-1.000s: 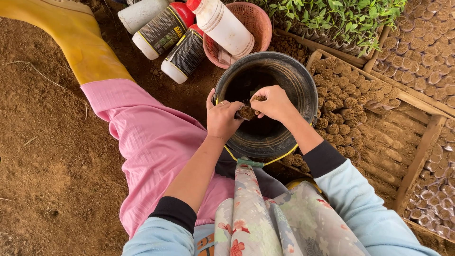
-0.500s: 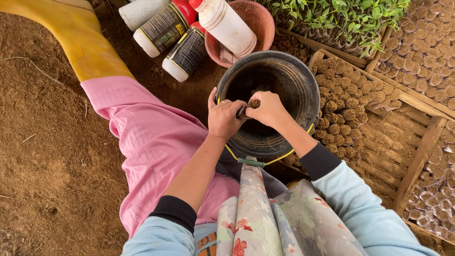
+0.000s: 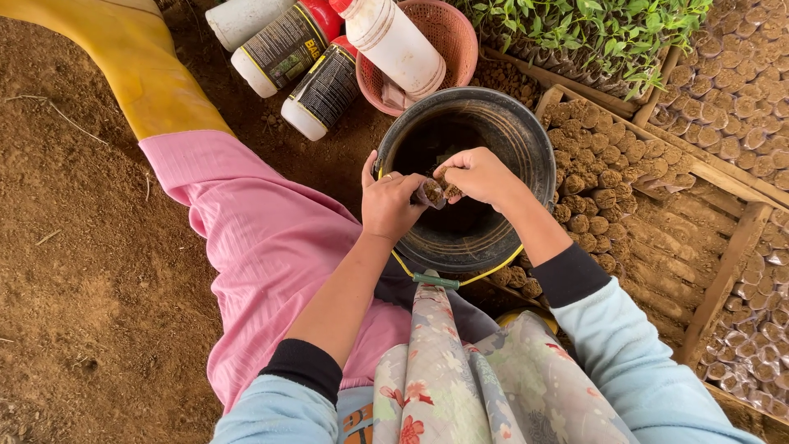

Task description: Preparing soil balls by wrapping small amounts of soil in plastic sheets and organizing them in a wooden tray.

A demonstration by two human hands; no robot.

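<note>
Over the black bucket (image 3: 493, 123), centre frame, our left hand (image 3: 393, 205) pinches a small soil-filled bag (image 3: 431, 193) upright so nothing spills; our right hand (image 3: 477, 174), fingers bunched, presses soil in.

Small pouch (image 3: 431, 194) mostly behind the hands' fingers (image 3: 411, 191); bucket (image 3: 526, 140) bottom in shadow.

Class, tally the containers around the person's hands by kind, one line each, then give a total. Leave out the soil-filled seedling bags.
Plastic bottles with red caps: 3
White bottle, cap out of view: 1
Black bucket: 1
Pink basket: 1
Total: 6
</note>
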